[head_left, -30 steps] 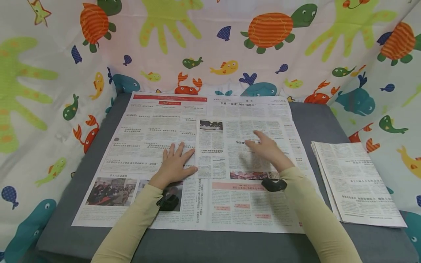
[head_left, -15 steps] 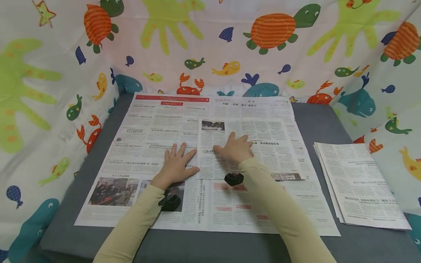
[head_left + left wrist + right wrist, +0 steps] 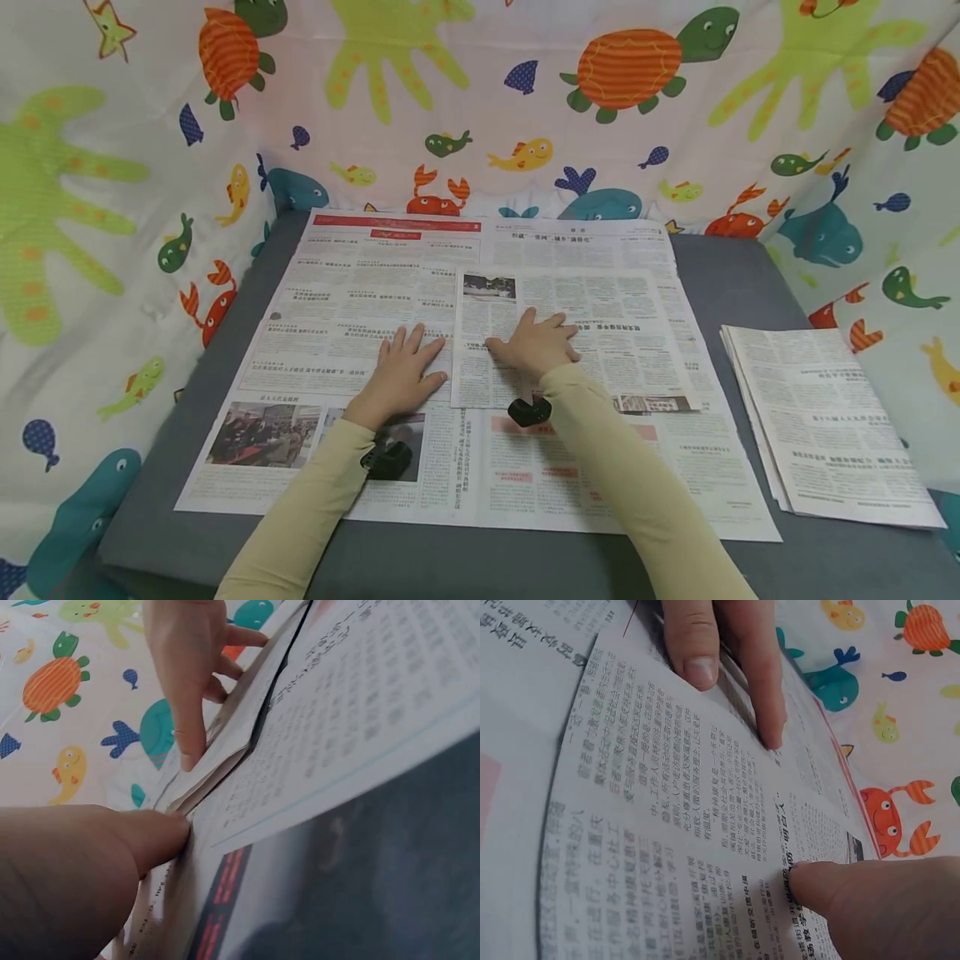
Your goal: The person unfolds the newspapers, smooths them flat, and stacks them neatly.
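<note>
A large printed newspaper sheet [image 3: 300,333] lies spread out, with a smaller folded newspaper [image 3: 630,358] flat on its right half. My left hand [image 3: 405,375] rests on the large sheet, fingers spread, just beside the folded newspaper's left edge. In the left wrist view its thumb [image 3: 161,832] points at that edge. My right hand [image 3: 536,343] lies on the left part of the folded newspaper, fingers spread and thumb toward the left hand. The right wrist view shows the right thumb [image 3: 817,889] on the print, with fingers of the left hand [image 3: 697,645] at the folded edge.
A stack of folded newspapers [image 3: 825,417] sits on the right side of the grey table [image 3: 450,567]. Cloth with sea-animal prints [image 3: 510,108] hangs behind and at both sides. A black wrist camera [image 3: 530,412] is on the right wrist, another [image 3: 386,460] on the left.
My right hand has moved left over the folded newspaper, from its right half to its left part, then stayed there. My left hand has kept its place on the sheet.
</note>
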### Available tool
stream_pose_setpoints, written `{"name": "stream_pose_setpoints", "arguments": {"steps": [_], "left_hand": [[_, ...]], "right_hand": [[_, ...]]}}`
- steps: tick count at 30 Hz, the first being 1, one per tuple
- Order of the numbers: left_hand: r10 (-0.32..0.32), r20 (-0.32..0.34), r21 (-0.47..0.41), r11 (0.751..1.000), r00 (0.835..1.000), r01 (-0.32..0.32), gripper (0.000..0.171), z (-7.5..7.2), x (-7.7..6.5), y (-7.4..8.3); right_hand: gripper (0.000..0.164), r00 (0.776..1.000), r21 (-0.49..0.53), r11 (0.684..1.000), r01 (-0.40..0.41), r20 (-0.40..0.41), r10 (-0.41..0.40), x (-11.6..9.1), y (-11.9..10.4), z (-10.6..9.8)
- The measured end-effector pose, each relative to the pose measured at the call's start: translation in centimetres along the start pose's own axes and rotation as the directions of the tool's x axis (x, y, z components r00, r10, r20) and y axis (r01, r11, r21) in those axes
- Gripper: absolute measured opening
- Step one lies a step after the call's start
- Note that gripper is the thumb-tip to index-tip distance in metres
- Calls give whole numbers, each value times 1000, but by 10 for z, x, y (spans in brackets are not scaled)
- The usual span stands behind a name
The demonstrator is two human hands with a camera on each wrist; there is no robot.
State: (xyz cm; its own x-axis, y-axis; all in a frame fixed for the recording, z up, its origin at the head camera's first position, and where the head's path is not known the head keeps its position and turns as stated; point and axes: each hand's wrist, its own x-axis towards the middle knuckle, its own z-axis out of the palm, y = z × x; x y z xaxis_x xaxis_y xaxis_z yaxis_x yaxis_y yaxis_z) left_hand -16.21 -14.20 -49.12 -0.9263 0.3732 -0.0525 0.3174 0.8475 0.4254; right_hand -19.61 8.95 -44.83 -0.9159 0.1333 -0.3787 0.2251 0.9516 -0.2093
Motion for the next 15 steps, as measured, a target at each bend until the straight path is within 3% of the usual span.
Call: {"name": "stream_pose_setpoints", "arguments": {"steps": [4, 9, 15], "left_hand": [[-5, -30, -3, 1000, 1000, 5, 58, -4, 0, -1], [-82, -108, -117, 991, 991, 70, 58, -10, 1, -4], [-169, -180, -252, 960, 969, 121, 61, -13, 2, -7]], "right_hand": [[108, 999, -13, 1000, 20, 27, -20, -1, 0, 0], [105, 990, -45, 991, 124, 76, -121, -1, 3, -3], [102, 957, -62, 962, 267, 130, -258, -1, 11, -6]]}}
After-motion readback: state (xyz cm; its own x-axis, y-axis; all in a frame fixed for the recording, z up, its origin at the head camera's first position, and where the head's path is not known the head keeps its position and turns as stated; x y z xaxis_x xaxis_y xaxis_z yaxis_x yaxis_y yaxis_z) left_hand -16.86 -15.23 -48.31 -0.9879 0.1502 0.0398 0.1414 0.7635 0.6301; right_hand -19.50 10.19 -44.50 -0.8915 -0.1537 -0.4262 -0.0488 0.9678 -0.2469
